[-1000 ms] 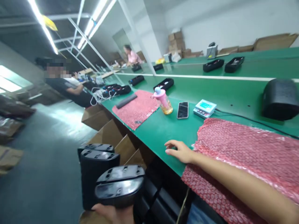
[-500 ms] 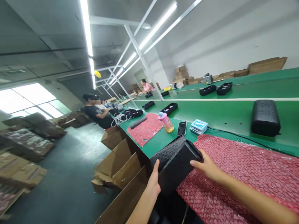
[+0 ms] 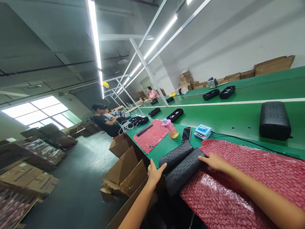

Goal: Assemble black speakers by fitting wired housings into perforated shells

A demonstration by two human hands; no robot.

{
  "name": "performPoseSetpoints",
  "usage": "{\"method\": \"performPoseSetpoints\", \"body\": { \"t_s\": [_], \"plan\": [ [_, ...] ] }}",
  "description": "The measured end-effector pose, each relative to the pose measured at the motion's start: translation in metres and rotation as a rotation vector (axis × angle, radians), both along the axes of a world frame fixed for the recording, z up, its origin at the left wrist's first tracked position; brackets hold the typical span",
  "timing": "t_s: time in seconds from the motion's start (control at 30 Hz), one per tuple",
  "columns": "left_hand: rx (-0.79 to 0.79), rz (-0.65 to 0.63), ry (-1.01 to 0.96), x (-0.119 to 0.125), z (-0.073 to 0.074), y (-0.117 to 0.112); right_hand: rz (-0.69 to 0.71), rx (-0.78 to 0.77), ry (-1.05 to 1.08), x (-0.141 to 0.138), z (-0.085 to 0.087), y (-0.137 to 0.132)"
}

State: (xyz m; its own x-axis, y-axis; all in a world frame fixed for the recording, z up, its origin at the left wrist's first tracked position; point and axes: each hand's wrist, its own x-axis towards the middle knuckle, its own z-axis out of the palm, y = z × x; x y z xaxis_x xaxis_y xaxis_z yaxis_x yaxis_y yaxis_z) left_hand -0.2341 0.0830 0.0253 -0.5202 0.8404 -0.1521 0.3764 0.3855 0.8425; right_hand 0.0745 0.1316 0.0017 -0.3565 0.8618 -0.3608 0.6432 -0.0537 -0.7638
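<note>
Left hand [image 3: 155, 172]: grip spread, thumb at left casing [image 3: 175, 156], likely steadying it. Right hand [image 3: 215, 162]: grip on far end of right casing [image 3: 184, 171]. Bubble wrap [image 3: 257, 163] beside, presumably cushioning.

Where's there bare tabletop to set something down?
Green table between blue device and lone black case, beyond the cable; a smaller patch between bottle and left hand. Crowded: between left hand and right hand, where two ridged cases are; bubble wrap covers the near right.

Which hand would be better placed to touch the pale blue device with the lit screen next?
Probably the right hand: it is closer to the pale blue device, while a black piece lies between the device and the left hand.
</note>
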Motion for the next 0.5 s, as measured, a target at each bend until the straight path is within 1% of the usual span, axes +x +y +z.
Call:
{"method": "performPoseSetpoints", "body": {
  "t_s": [0.07,0.13,0.2,0.27,0.33,0.37,0.43,0.5],
  "plan": [
    [0.042,-0.161,0.201,0.0,0.005,0.01,0.094,0.212,-0.099,-0.002,0.012,0.002],
    [0.032,-0.34,0.345,0.003,0.01,0.023,0.272,0.404,-0.155,-0.011,0.024,0.005],
    [0.004,-0.487,0.436,0.008,0.013,0.038,0.489,0.525,-0.202,-0.026,0.031,0.008],
    [-0.024,-0.588,0.499,0.012,0.012,0.051,0.648,0.59,-0.265,-0.042,0.032,0.012],
    [-0.03,-0.644,0.54,0.015,0.009,0.062,0.727,0.642,-0.328,-0.056,0.031,0.018],
    [-0.02,-0.652,0.551,0.015,0.008,0.065,0.747,0.67,-0.352,-0.06,0.029,0.021],
    [0.026,-0.63,0.548,0.013,0.009,0.069,0.771,0.733,-0.382,-0.065,0.027,0.026],
    [0.092,-0.573,0.503,0.009,0.013,0.07,0.778,0.798,-0.395,-0.066,0.027,0.029]
  ]
}}
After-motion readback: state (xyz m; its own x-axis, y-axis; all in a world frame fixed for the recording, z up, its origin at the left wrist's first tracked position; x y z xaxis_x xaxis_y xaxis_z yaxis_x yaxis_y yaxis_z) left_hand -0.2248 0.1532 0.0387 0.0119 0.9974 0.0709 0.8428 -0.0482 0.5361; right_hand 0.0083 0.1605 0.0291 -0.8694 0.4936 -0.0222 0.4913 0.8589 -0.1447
